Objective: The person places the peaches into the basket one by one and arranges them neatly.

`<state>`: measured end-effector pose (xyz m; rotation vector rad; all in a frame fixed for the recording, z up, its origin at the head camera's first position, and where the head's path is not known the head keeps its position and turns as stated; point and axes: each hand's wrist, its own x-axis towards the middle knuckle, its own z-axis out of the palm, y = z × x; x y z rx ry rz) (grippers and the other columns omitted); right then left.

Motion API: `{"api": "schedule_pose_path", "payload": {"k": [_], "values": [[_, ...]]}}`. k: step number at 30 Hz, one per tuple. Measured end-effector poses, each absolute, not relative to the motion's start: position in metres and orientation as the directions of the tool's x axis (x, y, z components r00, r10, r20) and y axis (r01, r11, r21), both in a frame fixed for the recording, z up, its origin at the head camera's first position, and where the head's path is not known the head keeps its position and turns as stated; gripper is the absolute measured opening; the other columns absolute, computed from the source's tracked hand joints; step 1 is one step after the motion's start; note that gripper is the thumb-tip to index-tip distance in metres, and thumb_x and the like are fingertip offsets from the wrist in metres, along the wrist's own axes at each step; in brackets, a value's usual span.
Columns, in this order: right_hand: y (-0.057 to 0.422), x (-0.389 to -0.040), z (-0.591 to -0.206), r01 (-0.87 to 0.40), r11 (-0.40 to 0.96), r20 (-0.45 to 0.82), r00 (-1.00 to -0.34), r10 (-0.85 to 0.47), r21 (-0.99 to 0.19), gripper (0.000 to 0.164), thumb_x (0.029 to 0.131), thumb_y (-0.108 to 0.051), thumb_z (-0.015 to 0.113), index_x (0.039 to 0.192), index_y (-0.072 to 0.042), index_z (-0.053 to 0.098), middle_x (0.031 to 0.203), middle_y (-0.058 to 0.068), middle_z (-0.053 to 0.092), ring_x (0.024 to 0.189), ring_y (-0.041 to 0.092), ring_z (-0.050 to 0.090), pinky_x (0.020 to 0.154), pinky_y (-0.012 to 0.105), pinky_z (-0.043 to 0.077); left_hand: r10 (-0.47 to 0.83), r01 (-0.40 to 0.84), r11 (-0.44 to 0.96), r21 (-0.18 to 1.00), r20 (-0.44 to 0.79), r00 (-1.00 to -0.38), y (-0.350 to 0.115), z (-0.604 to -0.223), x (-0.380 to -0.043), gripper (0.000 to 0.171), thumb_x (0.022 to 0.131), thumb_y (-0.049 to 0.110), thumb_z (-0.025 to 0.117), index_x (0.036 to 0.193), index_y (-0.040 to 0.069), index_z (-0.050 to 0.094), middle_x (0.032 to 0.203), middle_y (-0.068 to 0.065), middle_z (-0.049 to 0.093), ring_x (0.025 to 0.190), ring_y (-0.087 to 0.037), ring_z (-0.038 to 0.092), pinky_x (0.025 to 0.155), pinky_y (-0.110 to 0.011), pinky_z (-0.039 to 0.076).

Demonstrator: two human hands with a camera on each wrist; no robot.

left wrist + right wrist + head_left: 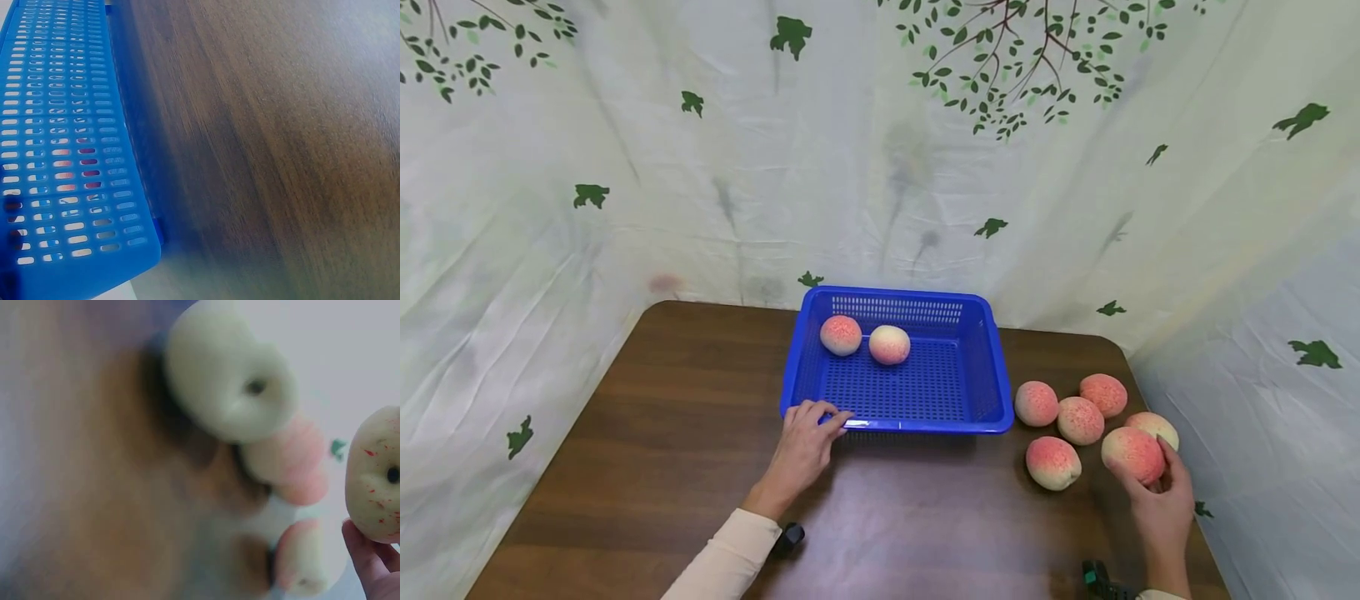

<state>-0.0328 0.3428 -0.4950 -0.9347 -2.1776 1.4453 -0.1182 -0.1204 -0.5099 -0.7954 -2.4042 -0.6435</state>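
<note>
In the head view, we see the right hand clamped on a pink-and-cream peach, its thumb at the fruit's left side and its fingers at the right; the held peach thus lies at the fingertips, beyond the palm. We note in the right wrist view that this fruit presents a pale, red-flecked end with a dark pit. From the head view alone we cannot tell whether its underside touches the wooden tabletop. Just behind it, and partly hidden by it, lies a paler peach. To the left of the hand we find four more on the tabletop: a near peach with a cream end, a middle peach, a far peach, and a grey-sided peach just beside the right wall of the blue plastic basket. Inside the basket, toward its far left part and well apart from the right hand, we observe a redder peach and, near it on the right, a cream-topped peach. The left hand grips the basket's near rim by the left corner, its fingers bent over the edge. Behind the tabletop we see a pale curtain printed with green leaves and branches.
</note>
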Motion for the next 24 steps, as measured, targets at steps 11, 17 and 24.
{"api": "schedule_pose_path", "payload": {"k": [11,17,24], "values": [[0.32,-0.062,-0.465,0.102,0.186,0.027,-0.809,0.588,-0.977,0.073,0.081,-0.01,0.078,0.143,-0.014,0.039,0.132,-0.004,0.041,0.11,0.008,0.046,0.079,0.005,0.042,0.39,0.655,0.708,0.263,0.628,-0.674,-0.12,-0.511,-0.119,0.021,0.078,0.005,0.075,0.098,0.01,0.074,0.09,-0.006,0.061,0.082,-0.027,0.053,0.073,-0.044,0.036],[0.304,-0.082,-0.449,0.06,0.173,0.041,-0.847,0.53,-0.983,0.075,0.079,-0.007,0.079,0.142,-0.015,0.039,0.131,-0.004,0.043,0.114,0.011,0.045,0.089,0.009,0.041,0.398,0.656,0.711,0.254,0.624,-0.673,-0.121,-0.51,-0.119,0.021,0.079,0.006,0.075,0.099,0.011,0.074,0.09,-0.005,0.061,0.082,-0.027,0.054,0.074,-0.044,0.037],[0.282,-0.101,-0.435,-0.038,0.175,0.116,-0.883,0.456,-0.984,0.072,0.075,0.0,0.081,0.138,-0.013,0.047,0.128,-0.002,0.047,0.108,0.014,0.047,0.082,0.011,0.043,0.42,0.653,0.718,0.24,0.599,-0.682,-0.123,-0.506,-0.119,0.018,0.083,0.01,0.073,0.1,0.013,0.074,0.091,-0.005,0.062,0.083,-0.027,0.054,0.073,-0.043,0.038]]}}
